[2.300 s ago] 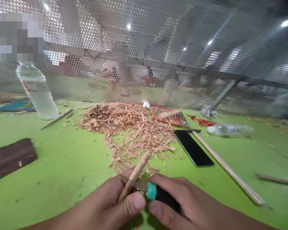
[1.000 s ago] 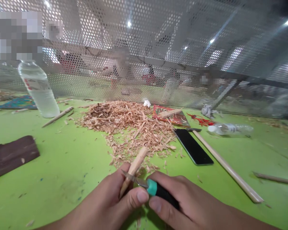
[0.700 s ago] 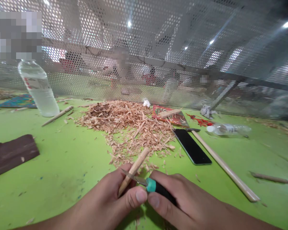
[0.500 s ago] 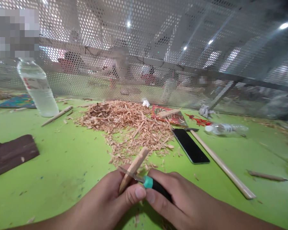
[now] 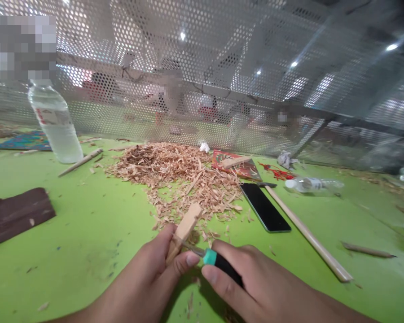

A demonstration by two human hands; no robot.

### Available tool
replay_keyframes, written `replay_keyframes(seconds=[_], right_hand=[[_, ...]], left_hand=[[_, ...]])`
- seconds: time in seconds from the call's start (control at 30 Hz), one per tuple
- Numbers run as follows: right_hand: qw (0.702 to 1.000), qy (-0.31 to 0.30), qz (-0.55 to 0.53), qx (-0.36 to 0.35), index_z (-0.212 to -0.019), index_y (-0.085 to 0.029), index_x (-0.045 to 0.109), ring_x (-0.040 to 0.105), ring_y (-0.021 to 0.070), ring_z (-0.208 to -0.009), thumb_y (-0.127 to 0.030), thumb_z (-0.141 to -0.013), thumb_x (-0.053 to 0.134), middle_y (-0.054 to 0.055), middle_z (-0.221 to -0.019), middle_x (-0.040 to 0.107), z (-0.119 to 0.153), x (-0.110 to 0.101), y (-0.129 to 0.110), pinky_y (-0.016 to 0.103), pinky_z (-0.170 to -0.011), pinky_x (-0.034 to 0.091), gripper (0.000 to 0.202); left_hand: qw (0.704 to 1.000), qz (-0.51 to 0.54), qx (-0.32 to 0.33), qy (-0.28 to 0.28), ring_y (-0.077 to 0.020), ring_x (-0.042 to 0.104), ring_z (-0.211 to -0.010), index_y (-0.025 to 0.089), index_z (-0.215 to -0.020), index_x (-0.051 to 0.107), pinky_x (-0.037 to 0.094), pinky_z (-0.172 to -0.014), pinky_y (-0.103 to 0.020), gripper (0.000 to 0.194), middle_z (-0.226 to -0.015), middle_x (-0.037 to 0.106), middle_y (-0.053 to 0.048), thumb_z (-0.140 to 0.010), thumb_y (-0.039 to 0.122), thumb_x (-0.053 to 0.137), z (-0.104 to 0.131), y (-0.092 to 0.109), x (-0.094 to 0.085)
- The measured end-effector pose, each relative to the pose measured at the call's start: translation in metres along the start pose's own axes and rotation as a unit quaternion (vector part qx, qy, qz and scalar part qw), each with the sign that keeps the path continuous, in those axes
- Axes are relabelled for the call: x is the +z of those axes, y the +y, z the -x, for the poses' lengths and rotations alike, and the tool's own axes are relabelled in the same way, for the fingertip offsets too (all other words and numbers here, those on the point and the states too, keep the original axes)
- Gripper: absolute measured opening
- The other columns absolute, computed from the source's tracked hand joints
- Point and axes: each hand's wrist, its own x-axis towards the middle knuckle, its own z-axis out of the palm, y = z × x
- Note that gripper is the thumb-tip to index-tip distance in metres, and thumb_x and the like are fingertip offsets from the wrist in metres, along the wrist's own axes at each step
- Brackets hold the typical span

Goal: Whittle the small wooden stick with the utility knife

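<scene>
My left hand (image 5: 155, 264) is closed round the lower end of a small wooden stick (image 5: 189, 220), whose pale, flat-cut top points up and away from me. In my right hand (image 5: 245, 273) is a carving knife (image 5: 222, 265) with a black and teal handle. Its thin blade lies across the stick, close to my left thumb and forefinger. The two thumbs are slightly apart. Just beyond the stick, a heap of wood shavings (image 5: 168, 161) spreads over the green table (image 5: 87, 224).
Right of the shavings lie a phone (image 5: 265, 208), a long-handled hammer (image 5: 309, 237), a pencil (image 5: 368, 249) and a small bottle (image 5: 313, 184). At left stand a water bottle (image 5: 57, 125), a pointed stick (image 5: 81, 162) and a brown sheet (image 5: 20, 215). A perforated metal screen (image 5: 202, 103) rises behind.
The wooden stick has turned in my left hand, so a broader cut face shows. My thumbs have come apart, and the knife blade sits slightly lower along the stick.
</scene>
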Motion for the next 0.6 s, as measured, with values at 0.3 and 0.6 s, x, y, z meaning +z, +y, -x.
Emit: replay_keyframes(seconds=[0.3,0.6], right_hand=[[1.000,-0.003,-0.005,0.005,-0.098,-0.020,0.062,0.069,0.0257,-0.074,-0.066,-0.109,0.036,0.009,-0.086,0.074,0.000,0.000,-0.003,0.032,-0.064,0.038,0.054],[0.996,0.008,-0.062,-0.064,-0.110,-0.022,0.068,0.076,0.0259,-0.080,-0.056,-0.109,0.044,0.008,-0.094,0.081,-0.001,0.003,-0.002,0.031,-0.065,0.043,0.042]], left_hand=[[0.999,0.026,-0.015,-0.013,-0.0289,0.064,-0.106,0.022,-0.113,0.065,0.051,-0.100,-0.039,0.040,-0.107,0.072,-0.008,-0.101,0.060,0.063,-0.001,0.000,0.000],[0.990,0.107,-0.008,-0.092,-0.0260,0.065,-0.102,0.020,-0.106,0.069,0.051,-0.095,-0.034,0.053,-0.103,0.071,-0.005,-0.094,0.071,0.069,0.001,0.010,0.002]])
